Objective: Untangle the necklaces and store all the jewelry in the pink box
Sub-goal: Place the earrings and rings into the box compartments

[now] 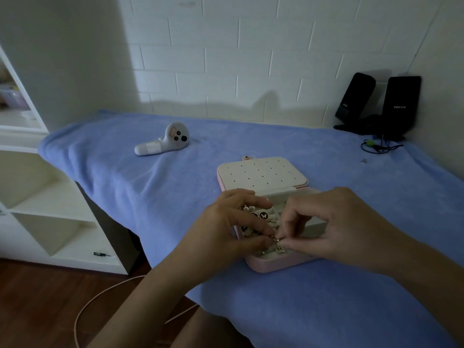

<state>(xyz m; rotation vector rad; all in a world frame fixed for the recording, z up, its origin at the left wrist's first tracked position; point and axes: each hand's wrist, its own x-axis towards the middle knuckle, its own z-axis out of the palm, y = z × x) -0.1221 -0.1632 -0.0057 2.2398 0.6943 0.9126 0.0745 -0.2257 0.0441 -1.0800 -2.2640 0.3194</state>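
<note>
Over the near compartment of the pink box (276, 267), a thin necklace (275, 239) was held between both hands, and its small metal pendant (280, 251) hung just above the cream lining. The left hand (226, 229) was closed on the chain in a thumb-and-forefinger pinch, with its other fingers spread over the box's left side. The right hand (331, 222) was pinched on the chain at almost the same spot, so that the fingertips of the two hands nearly met.

So close a double pinch was judged to suit work on a knot or clasp. Because the chain was held above the box, anything released would fall inside rather than onto the cloth. Whether the chain was knotted could not be told.

Inside the box, under the left hand's fingers, round black charms with white butterflies (263, 216) were seen, so part of the jewelry was taken as already stored. Behind the tray, the lid (261, 175) was laid back flat with its perforated cream panel facing up, which kept the compartments open to reach.

Under the box a blue towel (150, 187) was spread, probably to stop small pieces rolling. Well behind and to the left of the box lay a white controller (163, 143). Far behind and to the right stood two black speakers (401, 104).
</note>
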